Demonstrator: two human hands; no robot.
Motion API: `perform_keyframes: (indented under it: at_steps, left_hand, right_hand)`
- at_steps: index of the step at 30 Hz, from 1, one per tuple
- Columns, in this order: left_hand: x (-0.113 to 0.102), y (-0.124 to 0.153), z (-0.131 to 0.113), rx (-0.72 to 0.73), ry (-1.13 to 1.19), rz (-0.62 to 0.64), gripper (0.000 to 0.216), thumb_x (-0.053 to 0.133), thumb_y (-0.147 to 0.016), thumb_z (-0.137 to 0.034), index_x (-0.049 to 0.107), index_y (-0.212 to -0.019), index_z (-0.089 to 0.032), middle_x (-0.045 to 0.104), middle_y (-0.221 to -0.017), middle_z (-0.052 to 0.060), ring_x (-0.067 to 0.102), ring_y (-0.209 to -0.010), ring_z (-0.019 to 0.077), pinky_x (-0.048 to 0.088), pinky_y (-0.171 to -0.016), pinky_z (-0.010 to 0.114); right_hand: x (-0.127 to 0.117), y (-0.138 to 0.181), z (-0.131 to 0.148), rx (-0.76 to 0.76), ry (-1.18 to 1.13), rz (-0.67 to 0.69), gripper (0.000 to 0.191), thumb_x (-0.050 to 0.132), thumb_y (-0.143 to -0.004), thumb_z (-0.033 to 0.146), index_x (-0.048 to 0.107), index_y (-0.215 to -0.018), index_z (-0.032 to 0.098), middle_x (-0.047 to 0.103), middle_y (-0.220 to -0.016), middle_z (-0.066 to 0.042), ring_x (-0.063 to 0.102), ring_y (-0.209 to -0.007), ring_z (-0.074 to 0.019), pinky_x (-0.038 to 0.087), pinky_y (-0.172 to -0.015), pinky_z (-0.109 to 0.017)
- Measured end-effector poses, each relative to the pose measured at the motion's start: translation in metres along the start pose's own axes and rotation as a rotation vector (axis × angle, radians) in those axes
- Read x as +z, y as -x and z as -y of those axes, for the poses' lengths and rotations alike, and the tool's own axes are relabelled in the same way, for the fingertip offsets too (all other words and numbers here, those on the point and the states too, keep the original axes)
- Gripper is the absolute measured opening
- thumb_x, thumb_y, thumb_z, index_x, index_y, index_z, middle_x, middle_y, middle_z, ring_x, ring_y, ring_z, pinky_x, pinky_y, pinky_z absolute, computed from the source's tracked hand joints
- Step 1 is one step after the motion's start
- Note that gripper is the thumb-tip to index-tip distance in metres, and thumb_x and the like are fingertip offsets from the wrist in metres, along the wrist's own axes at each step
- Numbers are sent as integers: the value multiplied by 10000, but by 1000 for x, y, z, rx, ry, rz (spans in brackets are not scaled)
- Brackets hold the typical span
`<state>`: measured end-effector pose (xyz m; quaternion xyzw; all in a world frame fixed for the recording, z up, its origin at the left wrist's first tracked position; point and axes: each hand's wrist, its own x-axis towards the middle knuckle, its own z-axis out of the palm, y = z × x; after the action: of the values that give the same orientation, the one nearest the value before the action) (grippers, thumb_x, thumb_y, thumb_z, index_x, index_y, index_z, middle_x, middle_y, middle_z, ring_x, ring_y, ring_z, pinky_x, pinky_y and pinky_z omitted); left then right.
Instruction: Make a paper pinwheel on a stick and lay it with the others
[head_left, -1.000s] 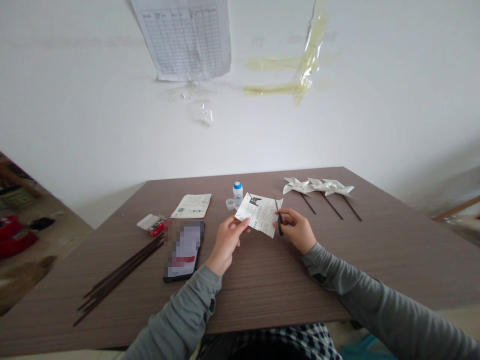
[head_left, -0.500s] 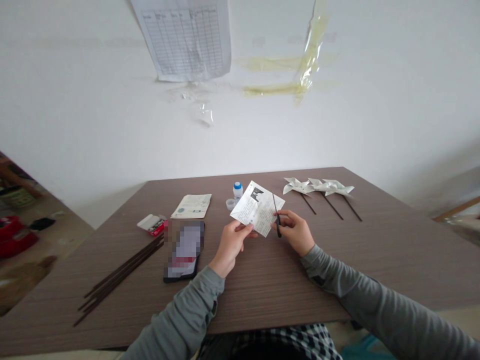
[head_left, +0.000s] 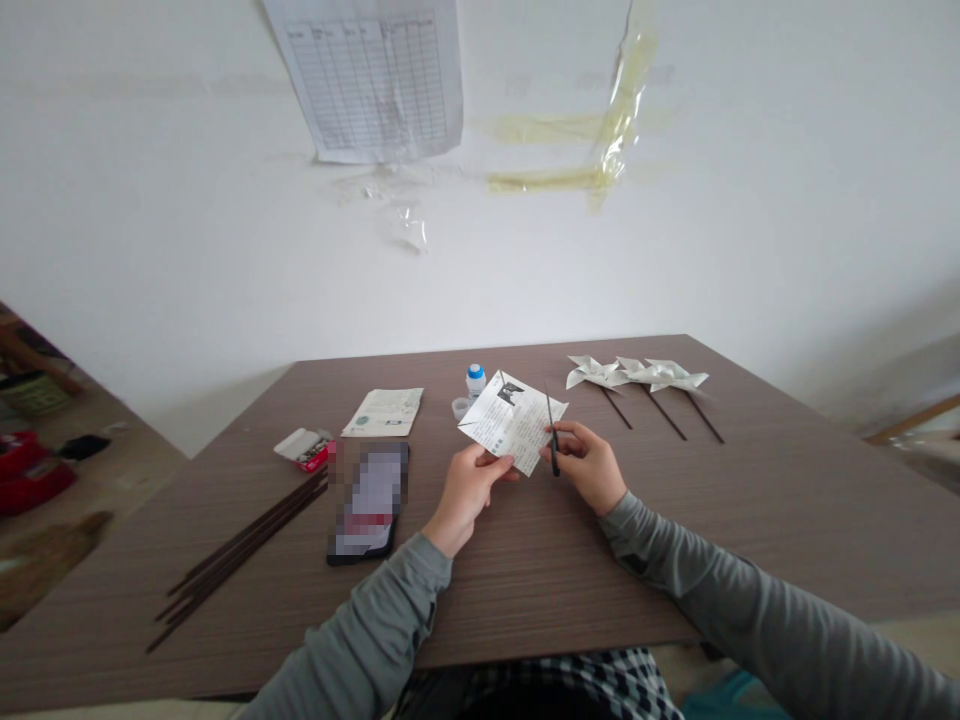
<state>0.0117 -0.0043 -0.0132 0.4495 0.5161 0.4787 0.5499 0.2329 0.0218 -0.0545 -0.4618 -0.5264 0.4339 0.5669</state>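
Note:
A square sheet of printed paper (head_left: 517,425) with a small dark picture is raised over the table, tilted like a diamond. My left hand (head_left: 472,490) pinches its lower left edge, thumb on top. Slits show at its top and left corners. My right hand (head_left: 589,465) is closed around a pair of scissors (head_left: 554,445) with dark handles, the blades pointing up and away in front of the paper's right side. The right fingers also touch the sheet's edge. Behind the paper stand a small bottle with a blue cap (head_left: 475,380) and a clear little cup (head_left: 460,407).
Three paper pinwheels (head_left: 592,373) on brown sticks lie at the back right. To the left are a phone (head_left: 371,505), a folded paper (head_left: 384,413), a small red and white box (head_left: 306,448) and several brown sticks (head_left: 240,550). A wall (head_left: 480,290) rises behind the table.
The paper has tipped and shifted slightly down and left, and its corner slits show more clearly. My right hand with the scissors has moved slightly left; my left hand slightly right.

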Motion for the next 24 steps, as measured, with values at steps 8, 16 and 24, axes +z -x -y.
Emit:
perform_keyframes:
  at_steps: [8,16,24]
  left_hand:
    - [-1,1,0,11,4,-18,305,1025,-865,-238,951,-1157,-187,1006,-1141,155,920,-795,256,308,-434,195]
    - [-1,1,-7,36,38,-107,217,1010,-848,-136,928,-1046,-171,995,-1062,139,892,-715,234,290,-424,203]
    - [-8,-2,-8,104,41,-177,216,1006,-849,-234,904,-1033,-187,985,-1056,123,923,-779,249,273,-445,192]
  right_hand:
    - [-2,0,-4,-27,23,1,663,1123,-730,675,878,-1172,246,814,-766,-8,698,-707,-243,625,-711,-399]
    - [-3,-1,-9,21,3,21,629,1068,-775,662,880,-1214,253,917,-878,-81,868,-848,-332,721,-817,-470]
    - [-7,5,-5,59,50,85,586,1027,-842,709,978,-1179,232,959,-972,-133,910,-880,-348,783,-888,-510]
